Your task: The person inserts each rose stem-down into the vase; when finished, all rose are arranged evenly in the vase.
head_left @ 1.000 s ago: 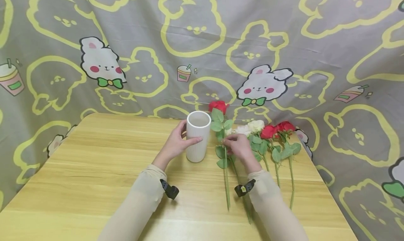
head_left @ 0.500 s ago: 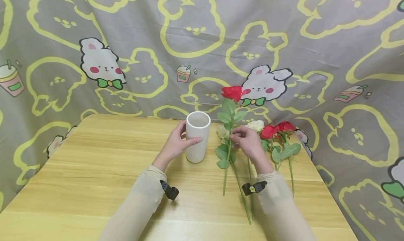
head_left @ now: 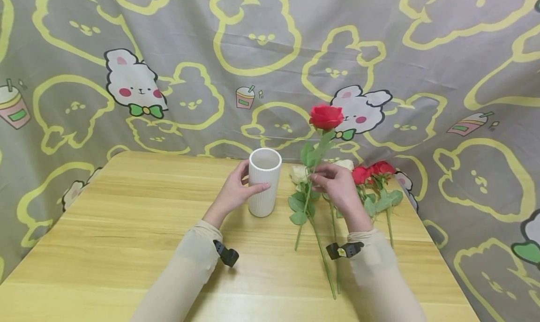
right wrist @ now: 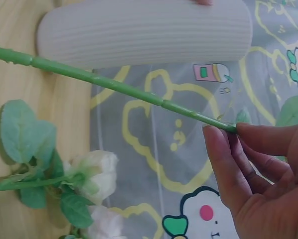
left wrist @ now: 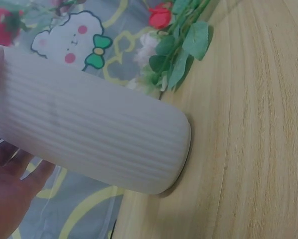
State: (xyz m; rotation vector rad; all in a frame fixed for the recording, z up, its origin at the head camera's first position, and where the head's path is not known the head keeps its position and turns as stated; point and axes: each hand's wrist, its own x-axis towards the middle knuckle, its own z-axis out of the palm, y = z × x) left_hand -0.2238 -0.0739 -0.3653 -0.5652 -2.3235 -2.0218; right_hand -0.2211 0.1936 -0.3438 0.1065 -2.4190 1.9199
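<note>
Your left hand [head_left: 237, 187] grasps the ribbed white vase [head_left: 264, 198], its grip wrapped round the side, with the thumb across the front and the fingers behind. The vase stands upright on the tabletop [head_left: 160, 228], near the middle of the far edge, its mouth facing up. Your right hand [head_left: 339, 188] has its grip pinched on the stem of a red rose [head_left: 315, 154], thumb against fingertips, just below the upper leaves. You have that rose raised to the right of the vase and apart from it, bloom up, the stem slanting down and to the left; you cannot tell from here whether its lower end touches the tabletop. Beyond your right hand, toward the far right corner, two more red roses [head_left: 372, 172] lie with their blooms by the far edge. A white rose [head_left: 300, 173] lies between the vase and your right hand, behind the raised stem, and another pale bloom [head_left: 344, 164] shows past your knuckles. A grey cloth [head_left: 261, 26] with yellow outlines hangs behind the far edge.
</note>
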